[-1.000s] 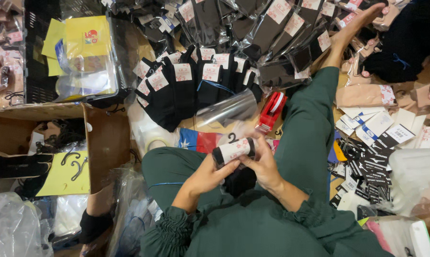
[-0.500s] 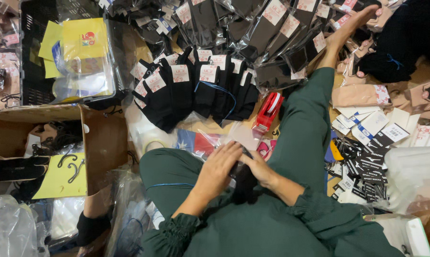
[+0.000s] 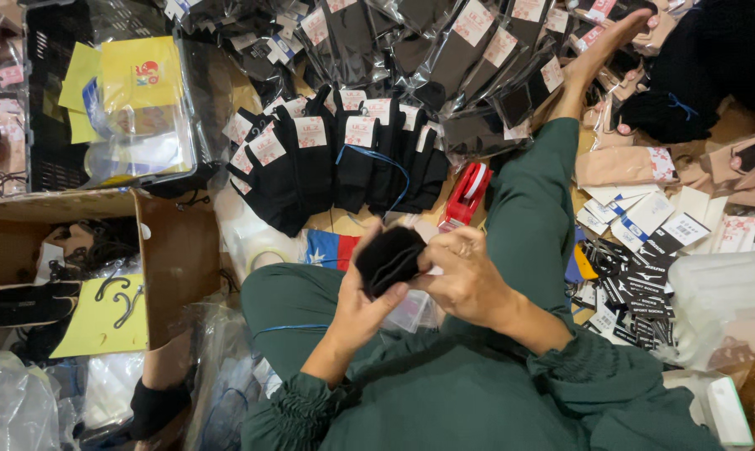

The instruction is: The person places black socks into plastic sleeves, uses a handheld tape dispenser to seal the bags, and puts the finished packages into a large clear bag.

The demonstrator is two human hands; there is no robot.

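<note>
Since the earlier frame, both hands have drawn closer to the lap and the white label no longer shows. Largest around them is the sock pile (image 3: 344, 159), then the red tape dispenser (image 3: 467, 194). Left hand (image 3: 362, 309) and right hand (image 3: 465, 276) pinch a black sock bundle (image 3: 390, 257), fingers curled tight. Squaring the fold evenly would probably serve best.

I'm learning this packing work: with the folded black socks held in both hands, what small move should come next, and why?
Probably slide the folded black socks into the clear plastic bag under the hands. The left hand cups the bundle from below, the right hand pinches its side, and the finished bagged black socks lie beyond the knees.
</note>
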